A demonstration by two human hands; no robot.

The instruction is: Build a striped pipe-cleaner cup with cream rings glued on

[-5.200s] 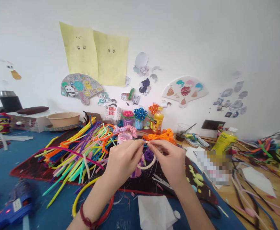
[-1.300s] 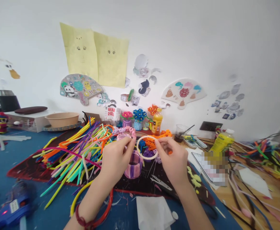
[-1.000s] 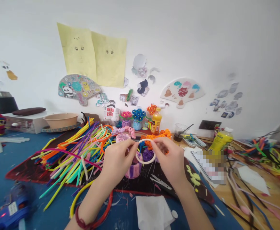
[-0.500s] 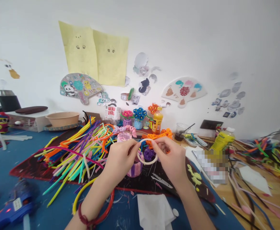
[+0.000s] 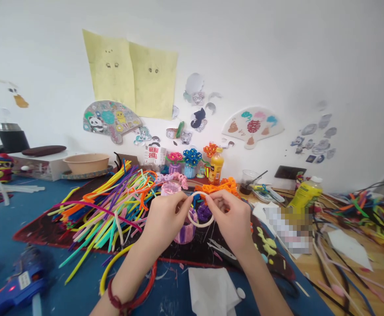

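Pinching a cream ring (image 5: 201, 225) mid-scene, nearer than a striped purple-and-pink pot (image 5: 184, 235), the right hand (image 5: 233, 216) is gripping its upper right edge; the left hand (image 5: 166, 215), apart from it a second ago, is now gripping the upper left, seemingly steadying it.

Cream ring (image 5: 202, 225), pink-and-purple striped pot (image 5: 184, 235)
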